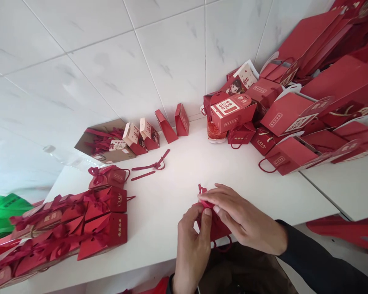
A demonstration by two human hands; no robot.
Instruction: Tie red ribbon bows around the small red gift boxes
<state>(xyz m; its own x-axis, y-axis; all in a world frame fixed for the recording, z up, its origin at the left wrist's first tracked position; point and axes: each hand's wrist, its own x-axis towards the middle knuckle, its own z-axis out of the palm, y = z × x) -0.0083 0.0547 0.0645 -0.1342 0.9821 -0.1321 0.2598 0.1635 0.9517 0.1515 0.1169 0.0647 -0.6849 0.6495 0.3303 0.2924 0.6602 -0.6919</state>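
Note:
A small red gift box (218, 228) stands at the front edge of the white table, its cord handle hanging on my side. On its top is a dark red ribbon (203, 189), gathered between my hands. My left hand (191, 245) is closed, thumb and forefinger pinching the ribbon from the left. From the right, my right hand (248, 220) reaches over the box, its thumb and fingertips closed on the same ribbon. My fingers hide most of the knot and part of the box.
Rows of ribbon-tied red boxes (106, 232) stand at the left. Behind them, a cardboard box (119, 155) holds ribbons. Loose ribbon strips (143, 175) lie mid-table; several small boxes (167, 126) line the tiled wall. A large pile of red boxes (290, 114) fills the right.

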